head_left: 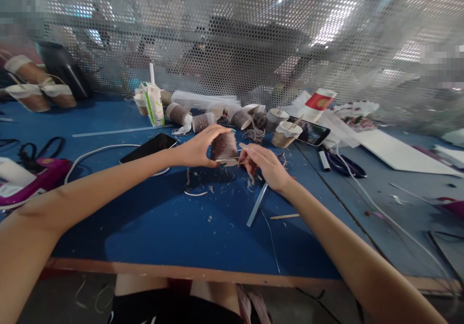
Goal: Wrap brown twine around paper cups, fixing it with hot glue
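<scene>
My left hand [203,146] is curved around a small cup wrapped in brown yarn [224,146], thumb below and fingers above. The cup lies on its side, held a little over the blue table. Close to its right side, my right hand [264,162] is closed in a pinch. Strands of yarn [250,176] hang beneath the right fingers; exactly what the fingertips grip is too small to make out. Under the right wrist lies a clear glue stick [257,205], with a thin wooden stick [284,216] beside it.
Several yarn-wrapped cups [203,121] and a yarn tangle [255,130] stand behind my hands. A dark phone [149,148] lies left, a lit phone [310,132] right. Purple glue gun [34,179] sits far left. White cables cross both sides; a perforated metal screen [232,39] rises behind.
</scene>
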The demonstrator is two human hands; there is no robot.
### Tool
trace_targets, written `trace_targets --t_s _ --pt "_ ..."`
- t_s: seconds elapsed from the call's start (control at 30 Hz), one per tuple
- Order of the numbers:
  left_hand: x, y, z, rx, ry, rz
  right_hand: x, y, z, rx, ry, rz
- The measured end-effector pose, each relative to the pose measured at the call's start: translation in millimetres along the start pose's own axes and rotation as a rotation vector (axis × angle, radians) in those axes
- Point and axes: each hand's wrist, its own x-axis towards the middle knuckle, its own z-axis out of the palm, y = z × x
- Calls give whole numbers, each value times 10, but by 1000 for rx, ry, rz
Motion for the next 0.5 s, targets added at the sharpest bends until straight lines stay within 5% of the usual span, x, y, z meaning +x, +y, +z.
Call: trace_targets --t_s 0.27,0.5 --pt "-180 -124 299 198 305 169 69 290 -104 -358 646 -226" --pt "-225 -102 339 326 458 54 -120 140 -16 -614 552 -531"
